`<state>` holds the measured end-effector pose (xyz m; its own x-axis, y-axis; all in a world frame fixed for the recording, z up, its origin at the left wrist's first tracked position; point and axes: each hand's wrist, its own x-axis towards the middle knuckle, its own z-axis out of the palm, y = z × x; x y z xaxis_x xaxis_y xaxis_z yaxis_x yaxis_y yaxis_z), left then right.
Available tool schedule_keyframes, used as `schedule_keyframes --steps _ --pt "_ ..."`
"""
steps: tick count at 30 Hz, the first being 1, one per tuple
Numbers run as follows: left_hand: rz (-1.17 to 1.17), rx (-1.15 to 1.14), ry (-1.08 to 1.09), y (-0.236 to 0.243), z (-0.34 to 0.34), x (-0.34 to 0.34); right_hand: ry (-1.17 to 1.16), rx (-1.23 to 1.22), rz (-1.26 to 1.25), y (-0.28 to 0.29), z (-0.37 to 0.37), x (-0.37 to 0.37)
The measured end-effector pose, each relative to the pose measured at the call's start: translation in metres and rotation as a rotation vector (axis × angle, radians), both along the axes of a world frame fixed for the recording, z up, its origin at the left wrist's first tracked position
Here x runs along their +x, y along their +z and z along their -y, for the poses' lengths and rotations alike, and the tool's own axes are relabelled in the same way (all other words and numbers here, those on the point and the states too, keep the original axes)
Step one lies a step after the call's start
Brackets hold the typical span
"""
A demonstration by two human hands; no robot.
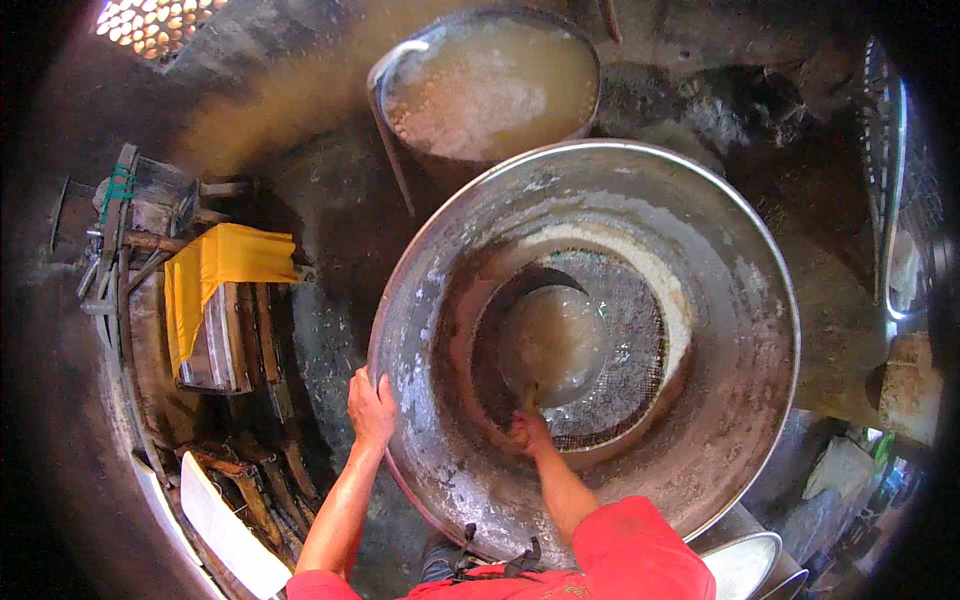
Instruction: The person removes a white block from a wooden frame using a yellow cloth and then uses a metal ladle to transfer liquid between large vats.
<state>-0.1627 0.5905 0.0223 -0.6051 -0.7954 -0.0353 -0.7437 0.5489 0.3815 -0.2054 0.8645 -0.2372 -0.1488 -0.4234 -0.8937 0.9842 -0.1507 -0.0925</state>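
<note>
A large, wide metal basin (722, 330) fills the middle, with a ring of pale residue inside and a round mesh-like surface (630, 350) at its bottom. My left hand (371, 410) grips the basin's rim at the left. My right hand (530, 430) reaches down inside, closed on the short handle of a round dipper (550, 340). The dipper holds cloudy, brownish liquid and lies over the mesh. Its exact edge is hard to make out.
A vat (490, 85) of murky liquid stands beyond the basin. At left are a yellow cloth (225, 255) over a wooden frame, stacked wood (260, 480) and a white sheet (230, 530). A metal rack (890, 190) stands at right, pale round pans (735, 560) lower right.
</note>
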Motion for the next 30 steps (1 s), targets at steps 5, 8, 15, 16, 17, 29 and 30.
schedule_keyframes --steps 5,8,15,16,17,29,30 --pt "-0.005 -0.001 0.016 0.009 -0.005 0.007 -0.254 -0.243 -0.061 0.107 0.014 0.005" --pt "0.035 0.011 0.058 0.013 -0.01 0.005 -0.294 -0.331 -0.116 0.168 -0.023 0.006" --pt "-0.14 0.076 0.01 0.003 -0.002 0.008 -0.332 -0.033 -0.324 0.302 -0.19 0.037" --pt "-0.145 0.067 -0.011 -0.001 0.002 0.009 -0.345 0.051 -0.333 0.322 -0.215 0.046" --pt "-0.144 0.056 -0.039 -0.006 0.006 0.009 -0.366 0.133 -0.328 0.338 -0.24 0.06" --pt "-0.081 0.085 -0.051 -0.057 0.038 0.001 -0.876 0.209 -0.148 0.358 -0.428 0.288" --pt "-0.052 0.086 -0.042 -0.062 0.04 -0.002 -0.92 0.192 -0.146 0.353 -0.431 0.304"
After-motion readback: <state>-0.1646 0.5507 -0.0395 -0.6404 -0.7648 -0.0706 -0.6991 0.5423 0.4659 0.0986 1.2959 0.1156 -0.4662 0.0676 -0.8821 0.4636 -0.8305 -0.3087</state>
